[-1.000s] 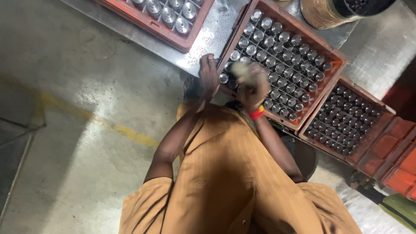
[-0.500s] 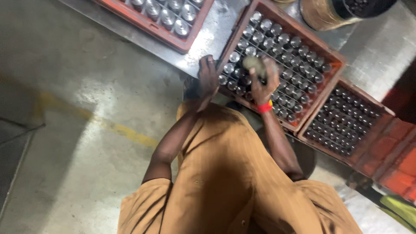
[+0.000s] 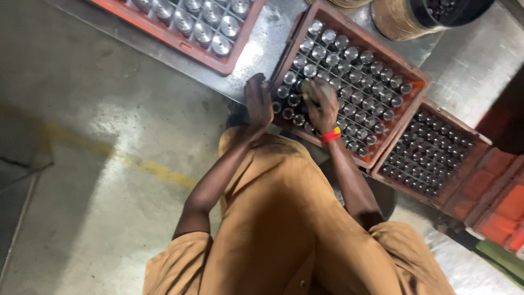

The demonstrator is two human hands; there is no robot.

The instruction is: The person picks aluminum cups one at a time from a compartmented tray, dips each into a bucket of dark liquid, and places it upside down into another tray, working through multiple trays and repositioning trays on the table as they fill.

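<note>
Head view, seated person in brown work clothes at steel bench. Left hand [image 3: 258, 104] rests flat, fingers loose, on near-left corner of red-brown plastic gridded crate [image 3: 415, 82], gripping nothing. Right hand [image 3: 322, 104], red-yellow wristband, curled over near rows of short shiny metal cylinders [image 3: 349, 71] standing in crate cells; whether fingers clamp one cannot be told. Second crate of darker small cylinders [image 3: 428, 153] just beside, toward bench's right edge. Risk: cylinder slipping from fingertips could strike neighbours or drop to concrete floor [image 3: 98, 164]; crate corner overhangs bench's near edge, so left-hand pressure may tip it.

Red gridded crate [image 3: 417, 82] holds upright shiny metal cylinders [image 3: 357, 84].
</note>
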